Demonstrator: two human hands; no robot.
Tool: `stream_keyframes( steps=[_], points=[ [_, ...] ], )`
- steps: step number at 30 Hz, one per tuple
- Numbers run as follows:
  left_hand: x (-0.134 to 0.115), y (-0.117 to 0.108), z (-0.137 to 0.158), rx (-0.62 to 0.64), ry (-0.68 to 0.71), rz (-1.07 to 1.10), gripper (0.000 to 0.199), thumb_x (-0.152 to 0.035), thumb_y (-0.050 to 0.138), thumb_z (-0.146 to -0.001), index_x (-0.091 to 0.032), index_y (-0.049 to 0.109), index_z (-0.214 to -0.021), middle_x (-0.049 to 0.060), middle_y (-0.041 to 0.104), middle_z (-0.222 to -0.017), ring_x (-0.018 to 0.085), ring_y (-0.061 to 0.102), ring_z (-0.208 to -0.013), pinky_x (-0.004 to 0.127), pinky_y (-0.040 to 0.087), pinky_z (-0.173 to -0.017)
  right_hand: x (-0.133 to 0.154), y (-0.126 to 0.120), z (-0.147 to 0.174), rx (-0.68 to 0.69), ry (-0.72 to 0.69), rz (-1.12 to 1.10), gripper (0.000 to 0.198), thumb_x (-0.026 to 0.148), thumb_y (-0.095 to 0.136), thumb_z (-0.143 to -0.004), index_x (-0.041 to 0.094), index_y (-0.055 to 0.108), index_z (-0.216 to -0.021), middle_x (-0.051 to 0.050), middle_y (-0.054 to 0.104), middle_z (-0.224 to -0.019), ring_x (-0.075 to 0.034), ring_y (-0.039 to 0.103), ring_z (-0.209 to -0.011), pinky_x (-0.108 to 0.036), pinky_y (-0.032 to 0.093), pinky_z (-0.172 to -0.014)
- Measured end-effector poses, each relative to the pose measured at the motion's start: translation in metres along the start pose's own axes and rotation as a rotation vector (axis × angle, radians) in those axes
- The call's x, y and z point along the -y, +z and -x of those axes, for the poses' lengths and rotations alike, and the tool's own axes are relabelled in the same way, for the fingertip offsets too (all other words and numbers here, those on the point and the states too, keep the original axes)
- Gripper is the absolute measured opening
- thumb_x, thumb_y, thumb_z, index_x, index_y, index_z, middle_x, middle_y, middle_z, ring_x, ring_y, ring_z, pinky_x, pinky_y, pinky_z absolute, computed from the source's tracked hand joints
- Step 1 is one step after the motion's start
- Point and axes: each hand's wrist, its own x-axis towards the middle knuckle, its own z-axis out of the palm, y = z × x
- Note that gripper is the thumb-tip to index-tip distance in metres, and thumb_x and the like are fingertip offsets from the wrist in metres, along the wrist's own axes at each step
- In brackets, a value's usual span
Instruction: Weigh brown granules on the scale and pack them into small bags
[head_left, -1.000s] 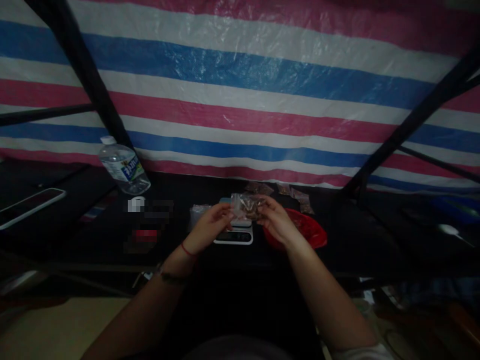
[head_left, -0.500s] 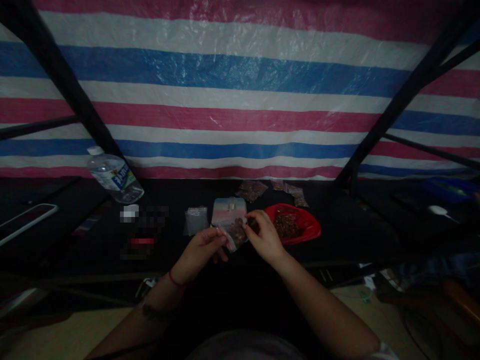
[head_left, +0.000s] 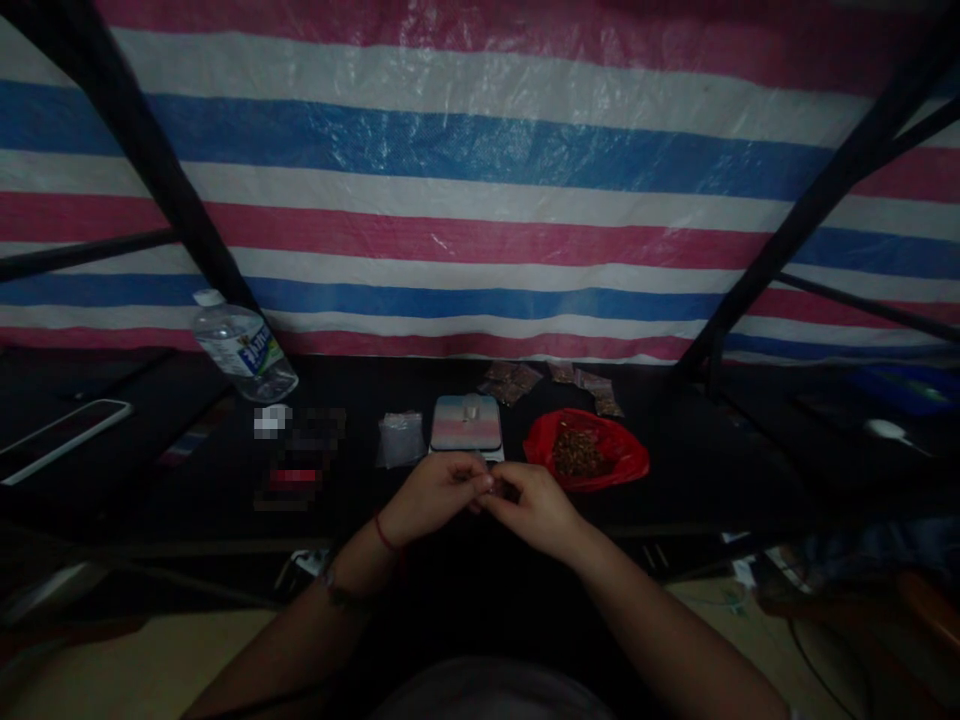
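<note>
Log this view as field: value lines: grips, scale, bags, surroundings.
left grip: at the right grip, fingertips together; contents mostly hidden
right grip: fingers bent in front of the scale
scale: beyond the grips, front partly covered, small pale item on top
red bag: right of scale, open, brown bits inside
clear bags: left of scale
filled bags: behind, toward the sheet
bottle: far left, capped
sheet: striped, backdrop

Head-worn view, forward and downward over dark table (head_left: 712, 470)
</note>
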Motion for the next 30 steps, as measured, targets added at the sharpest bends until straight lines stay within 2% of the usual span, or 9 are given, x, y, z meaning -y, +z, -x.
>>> stream_keyframes(
  steps=[5, 9, 12, 15, 18, 21, 24, 27, 30],
  points=[
    [0.001, 0.0, -0.004, 0.013, -0.019, 0.045, 0.026, -0.039, 0.059, -0.079, -0.014, 0.06, -0.073, 0.0, 0.061, -0.065, 0.011, 0.058, -0.057, 0.023, 0.047, -0.058, -0.006, -0.015, -0.005, 0.155, -0.052, -0.071, 0.019, 0.022, 0.05, -0.088, 0.017, 0.063, -0.075, 0.001, 0.06, -0.069, -0.01, 0.052, -0.063, -0.019, 0.036, -0.058],
    [0.008, 0.005, -0.003, -0.015, -0.041, 0.02, 0.023, -0.036, 0.057, -0.079, -0.014, 0.058, -0.071, 0.0, 0.06, -0.065, 0.01, 0.058, -0.056, 0.023, 0.047, -0.056, -0.016, -0.013, -0.008, 0.172, -0.065, -0.011, 0.028, 0.021, 0.045, -0.089, 0.016, 0.056, -0.064, 0.002, 0.053, -0.06, -0.009, 0.048, -0.057, -0.019, 0.032, -0.055],
    [0.013, 0.009, -0.002, -0.07, -0.08, -0.081, 0.016, -0.027, 0.053, -0.076, -0.015, 0.057, -0.068, -0.003, 0.056, -0.058, 0.01, 0.055, -0.051, 0.021, 0.043, -0.051, -0.02, -0.005, -0.008, 0.114, -0.074, 0.179, 0.025, 0.016, 0.049, -0.081, 0.016, 0.05, -0.056, 0.003, 0.048, -0.055, -0.008, 0.043, -0.053, -0.021, 0.027, -0.052],
    [0.017, 0.011, -0.003, -0.147, -0.105, -0.226, 0.013, -0.021, 0.049, -0.072, -0.016, 0.057, -0.064, -0.005, 0.052, -0.051, 0.01, 0.051, -0.046, 0.019, 0.035, -0.045, -0.021, -0.001, -0.008, -0.041, -0.015, 0.394, 0.022, 0.015, 0.052, -0.075, 0.016, 0.047, -0.054, 0.002, 0.048, -0.055, -0.01, 0.042, -0.054, -0.024, 0.023, -0.053],
    [0.015, 0.009, -0.003, -0.206, -0.064, -0.351, 0.017, -0.02, 0.047, -0.072, -0.016, 0.055, -0.058, -0.004, 0.051, -0.051, 0.01, 0.049, -0.047, 0.021, 0.034, -0.047, -0.021, -0.003, -0.008, -0.144, 0.043, 0.419, 0.023, 0.015, 0.052, -0.074, 0.017, 0.045, -0.052, 0.001, 0.048, -0.055, -0.01, 0.042, -0.054, -0.025, 0.023, -0.054],
    [0.008, 0.003, -0.002, -0.246, 0.051, -0.473, 0.018, -0.018, 0.047, -0.073, -0.017, 0.059, -0.06, -0.001, 0.06, -0.062, 0.012, 0.055, -0.06, 0.022, 0.039, -0.058, -0.024, -0.003, -0.01, -0.128, -0.012, 0.2, 0.022, 0.013, 0.052, -0.074, 0.018, 0.046, -0.053, 0.001, 0.049, -0.059, -0.011, 0.047, -0.058, -0.024, 0.03, -0.057],
    [0.0, -0.005, 0.001, -0.272, 0.144, -0.539, 0.018, -0.016, 0.046, -0.073, -0.017, 0.06, -0.062, 0.0, 0.062, -0.068, 0.013, 0.057, -0.067, 0.024, 0.041, -0.064, -0.031, 0.002, -0.014, -0.192, -0.047, -0.148, 0.002, 0.019, 0.058, -0.074, 0.019, 0.056, -0.072, -0.003, 0.059, -0.085, -0.016, 0.056, -0.083, -0.026, 0.041, -0.071],
    [-0.005, -0.011, 0.004, -0.265, 0.176, -0.557, 0.021, -0.017, 0.044, -0.074, -0.016, 0.052, -0.055, -0.001, 0.054, -0.06, 0.011, 0.052, -0.059, 0.023, 0.037, -0.058, -0.036, 0.009, -0.017, -0.21, 0.144, -0.584, 0.035, 0.024, 0.065, -0.071, 0.026, 0.056, -0.105, -0.003, 0.058, -0.111, -0.019, 0.057, -0.1, -0.03, 0.046, -0.078],
    [-0.007, -0.017, 0.007, -0.26, 0.18, -0.568, 0.022, -0.018, 0.042, -0.074, -0.016, 0.048, -0.053, -0.002, 0.049, -0.056, 0.011, 0.047, -0.055, 0.022, 0.033, -0.053, -0.04, 0.013, -0.016, -0.016, 0.377, -0.969, 0.052, 0.029, 0.069, -0.072, 0.03, 0.048, -0.121, -0.003, 0.06, -0.113, -0.019, 0.062, -0.095, -0.029, 0.05, -0.07]
  ],
)
